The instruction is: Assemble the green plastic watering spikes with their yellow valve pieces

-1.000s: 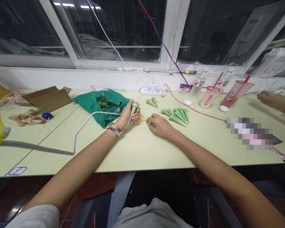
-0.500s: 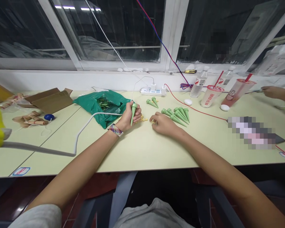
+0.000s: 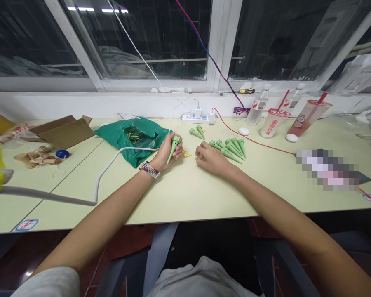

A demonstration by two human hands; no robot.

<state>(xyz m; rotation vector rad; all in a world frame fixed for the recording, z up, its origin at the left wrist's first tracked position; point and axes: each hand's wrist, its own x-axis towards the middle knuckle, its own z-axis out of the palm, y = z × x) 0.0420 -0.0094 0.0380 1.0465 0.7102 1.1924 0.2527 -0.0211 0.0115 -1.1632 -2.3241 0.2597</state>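
Note:
My left hand (image 3: 163, 156) is closed around a green cone-shaped plant watering spike (image 3: 173, 150), its cap up and its tip slanting down and left. My right hand (image 3: 212, 159) rests low over the table with thumb and fingers pinched on a small yellow piece (image 3: 198, 156), mostly hidden by the fingertips. Between the hands lie several small yellow pieces (image 3: 186, 154). Just right of my right hand is a cluster of green spikes (image 3: 236, 147). Two more spikes (image 3: 198, 132) lie farther back. Left of my left hand, an open green plastic bag (image 3: 114, 131) holds more green parts.
A power strip (image 3: 198, 119) sits by the wall. A red cable (image 3: 259, 144) crosses the table at right, near drink cups (image 3: 273, 125), bottles (image 3: 257, 108) and white oval objects (image 3: 292, 137). A cardboard box (image 3: 62, 131) and wooden toys (image 3: 38, 157) are at left. A grey bent rod (image 3: 96, 185) reaches toward my left hand.
The spike in my left hand has tilted more, its tip swinging left. My right hand stays pinched in nearly the same spot. Another person's hand at the far right has mostly withdrawn.

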